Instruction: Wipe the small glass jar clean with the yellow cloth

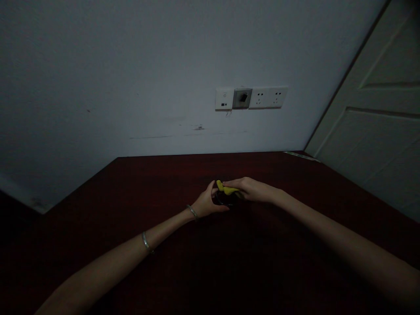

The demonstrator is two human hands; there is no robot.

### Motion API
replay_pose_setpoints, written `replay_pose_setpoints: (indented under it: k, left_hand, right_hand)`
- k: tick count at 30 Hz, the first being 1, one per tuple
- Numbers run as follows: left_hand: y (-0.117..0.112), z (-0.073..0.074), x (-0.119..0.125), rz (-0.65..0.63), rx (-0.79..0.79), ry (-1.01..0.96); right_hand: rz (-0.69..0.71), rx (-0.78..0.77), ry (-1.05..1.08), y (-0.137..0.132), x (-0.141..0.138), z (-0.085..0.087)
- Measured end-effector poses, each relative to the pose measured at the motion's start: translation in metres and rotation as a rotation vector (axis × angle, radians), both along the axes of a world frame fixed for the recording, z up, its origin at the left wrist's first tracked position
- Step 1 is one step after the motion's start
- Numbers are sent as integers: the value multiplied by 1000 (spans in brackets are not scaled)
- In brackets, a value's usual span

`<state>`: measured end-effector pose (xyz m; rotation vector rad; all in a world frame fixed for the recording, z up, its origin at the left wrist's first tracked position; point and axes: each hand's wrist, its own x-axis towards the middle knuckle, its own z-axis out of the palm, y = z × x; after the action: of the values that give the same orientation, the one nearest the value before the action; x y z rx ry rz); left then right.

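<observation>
Near the middle of a dark red tabletop (157, 183), my left hand (206, 202) curves its thumb and fingers around a small dark object with a thin shiny rim (223, 202). Its kind is too dark to make out. From the right, my right hand (251, 189) holds a yellow cloth (229, 190), pressed against the top of the dark object. The fingers of that hand lie over the cloth, and part of the cloth is hidden beneath them. Two silvery bands circle my left wrist and forearm.
Behind the table rises a pale wall (131, 78) with a row of sockets (265, 97) and a grey switch plate (242, 98). A panelled door (377, 118) stands at the right. A thin pale strip (302, 156) lies at the table's back right edge.
</observation>
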<state>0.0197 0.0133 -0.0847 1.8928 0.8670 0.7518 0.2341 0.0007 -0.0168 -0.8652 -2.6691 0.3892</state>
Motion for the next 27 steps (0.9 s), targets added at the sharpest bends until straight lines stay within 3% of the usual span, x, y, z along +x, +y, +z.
replay_pose_setpoints:
  k: [5, 18, 27]
  left_hand:
    - [-2, 3, 0, -6, 21, 26]
    - [-9, 6, 0, 28, 48, 61]
    - [-10, 1, -2, 47, 52, 72]
  right_hand:
    - [-57, 65, -66, -5, 1, -6]
    - [-195, 59, 45, -27, 1, -16]
    - [-420, 179, -99, -55, -17, -33]
